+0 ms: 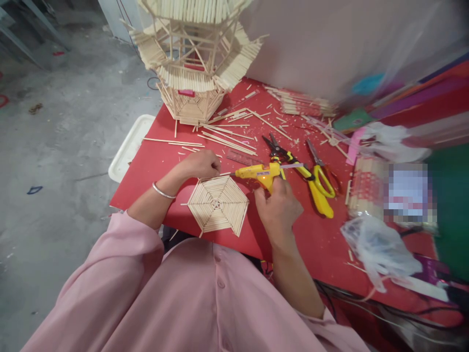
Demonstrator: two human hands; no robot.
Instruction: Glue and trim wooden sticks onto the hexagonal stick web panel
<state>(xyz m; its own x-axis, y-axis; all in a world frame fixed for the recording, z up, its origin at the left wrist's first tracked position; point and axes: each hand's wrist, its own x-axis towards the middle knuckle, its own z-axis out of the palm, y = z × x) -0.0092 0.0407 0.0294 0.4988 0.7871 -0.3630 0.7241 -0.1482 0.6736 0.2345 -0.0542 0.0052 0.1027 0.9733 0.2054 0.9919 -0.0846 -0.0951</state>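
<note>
My right hand (279,208) grips a yellow hot glue gun (258,172) by its handle, with a clear glue stick poking out of its back. Its nozzle points left, close to the fingers of my left hand (204,164). Those fingers are pinched together on a thin wooden stick (224,174), mostly hidden, at the upper edge of a flat panel. This web-shaped panel (218,203) of wooden sticks lies on the red table (308,254) in front of me. A few stick ends jut past its corners.
A tiered stick tower (196,73) stands at the back left. Loose sticks (229,139) and scraps lie before it. Pruning shears (289,159) and yellow-handled scissors (320,171) lie right of the glue gun. Bundled sticks (366,186), a plastic bag (381,249) and cables fill the right side.
</note>
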